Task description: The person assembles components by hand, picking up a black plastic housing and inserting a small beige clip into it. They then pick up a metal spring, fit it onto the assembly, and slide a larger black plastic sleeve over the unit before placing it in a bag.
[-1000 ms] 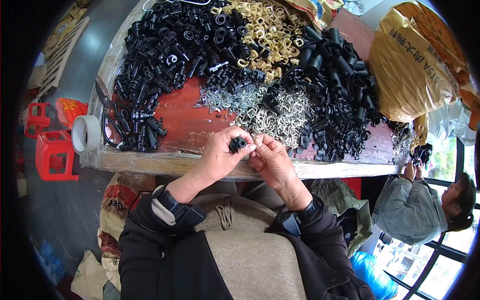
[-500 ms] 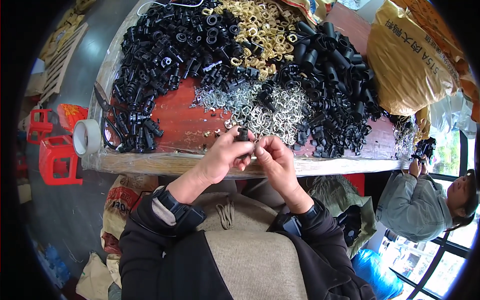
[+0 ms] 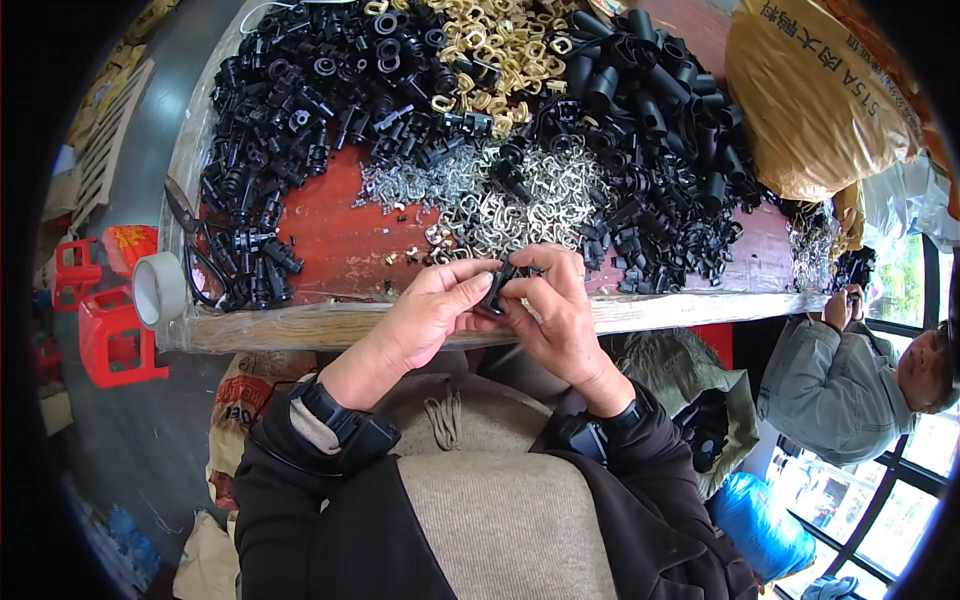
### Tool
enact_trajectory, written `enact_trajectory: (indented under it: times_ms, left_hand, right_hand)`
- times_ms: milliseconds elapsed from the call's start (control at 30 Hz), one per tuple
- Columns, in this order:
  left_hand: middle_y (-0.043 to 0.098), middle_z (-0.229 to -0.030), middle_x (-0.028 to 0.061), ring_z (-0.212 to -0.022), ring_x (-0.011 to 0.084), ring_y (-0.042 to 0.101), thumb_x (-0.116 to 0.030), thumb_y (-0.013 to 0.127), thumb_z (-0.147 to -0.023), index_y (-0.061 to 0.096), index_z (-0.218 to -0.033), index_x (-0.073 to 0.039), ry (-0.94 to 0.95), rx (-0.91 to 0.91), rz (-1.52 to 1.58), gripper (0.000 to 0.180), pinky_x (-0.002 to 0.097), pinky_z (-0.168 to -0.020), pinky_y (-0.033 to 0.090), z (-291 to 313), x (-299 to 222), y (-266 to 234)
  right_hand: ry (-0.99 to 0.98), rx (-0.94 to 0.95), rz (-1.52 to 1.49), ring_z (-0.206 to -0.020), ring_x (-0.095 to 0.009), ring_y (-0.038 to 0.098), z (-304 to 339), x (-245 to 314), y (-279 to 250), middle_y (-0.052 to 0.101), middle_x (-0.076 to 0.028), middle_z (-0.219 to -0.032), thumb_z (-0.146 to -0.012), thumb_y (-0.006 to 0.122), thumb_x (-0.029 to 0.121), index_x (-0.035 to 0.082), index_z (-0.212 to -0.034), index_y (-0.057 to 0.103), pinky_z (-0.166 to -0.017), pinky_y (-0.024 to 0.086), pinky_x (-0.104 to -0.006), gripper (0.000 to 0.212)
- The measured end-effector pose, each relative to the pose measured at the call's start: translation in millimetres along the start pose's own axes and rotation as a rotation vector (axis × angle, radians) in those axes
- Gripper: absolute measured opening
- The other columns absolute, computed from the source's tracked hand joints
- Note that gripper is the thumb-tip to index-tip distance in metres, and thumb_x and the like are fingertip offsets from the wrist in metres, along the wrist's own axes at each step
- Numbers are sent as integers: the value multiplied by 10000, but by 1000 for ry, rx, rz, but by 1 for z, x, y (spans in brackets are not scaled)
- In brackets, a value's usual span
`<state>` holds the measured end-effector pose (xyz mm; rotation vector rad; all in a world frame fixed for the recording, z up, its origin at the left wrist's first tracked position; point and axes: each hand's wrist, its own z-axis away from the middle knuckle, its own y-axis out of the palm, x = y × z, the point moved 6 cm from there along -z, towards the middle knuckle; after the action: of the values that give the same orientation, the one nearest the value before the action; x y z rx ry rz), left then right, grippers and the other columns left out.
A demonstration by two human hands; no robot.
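Just over the table's front edge, both hands meet on a small black plastic part [image 3: 491, 300]. My left hand [image 3: 435, 312] pinches it between thumb and fingers. From the other side my right hand [image 3: 553, 322] grips the same part, its fingers curled, so much of the part is hidden. Whether anything smaller sits between the right fingertips cannot be made out. Right beyond the hands lies a pile of silvery curved metal hooks [image 3: 540, 205]. Beside it are small clear-grey pieces [image 3: 420, 185].
Black plastic fittings [image 3: 290, 100] heap at the left, gold-coloured metal pieces [image 3: 500, 50] at the back, black tubes [image 3: 650, 90] at the right. Scissors [image 3: 183, 212] and a tape roll [image 3: 160, 289] lie by the left edge. A co-worker [image 3: 850, 385] sits at the right, hands on black parts.
My right hand has closed in on the black part, which has tilted and now lies between both hands. The view has shifted slightly.
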<state>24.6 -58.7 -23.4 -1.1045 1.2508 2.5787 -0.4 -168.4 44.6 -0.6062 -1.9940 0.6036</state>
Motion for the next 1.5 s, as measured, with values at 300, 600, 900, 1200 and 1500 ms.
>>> enact_trajectory:
  times_ms: [300,600,900,1200,1500]
  left_hand:
    - [508,-999,69,-869,136,525,-178,422,-863,413,-1137,15,-34,64,-266,335,269,-745,467,9,5,16]
    - [506,-1004,68,-882,140,524,-168,451,-849,410,-1132,13,-66,101,-196,338,271,-754,464,7,18,9]
    - [499,-1059,106,-938,169,519,-174,482,-832,400,-1138,3,-69,231,72,363,291,-774,456,7,6,21]
    - [471,-1110,124,-973,208,501,-148,463,-840,339,-1199,15,365,65,-462,413,301,-828,408,22,-64,36]
    - [146,-1352,107,-1168,344,308,-345,603,-713,143,-1296,-211,-261,1089,405,755,508,-900,299,124,-123,182]
  right_hand:
    - [70,177,-20,-846,-230,435,1,8,0,488,-80,-947,-553,639,-2,56,-684,541,-754,321,-336,173]
    - [149,143,-161,-865,-239,452,13,-5,7,493,-89,-976,-604,645,65,56,-702,560,-746,356,-348,130]
    - [111,-75,-311,-946,-260,473,16,-5,-5,481,-164,-1042,-621,696,228,14,-981,490,-796,387,-345,467]
    - [105,-134,-142,-939,-279,494,26,-28,-12,499,-178,-1023,-633,692,206,-8,-1020,474,-789,403,-343,494]
    - [219,-87,-61,-916,-259,491,27,-37,-9,471,-147,-1044,-613,697,168,5,-1033,483,-733,433,-320,499]
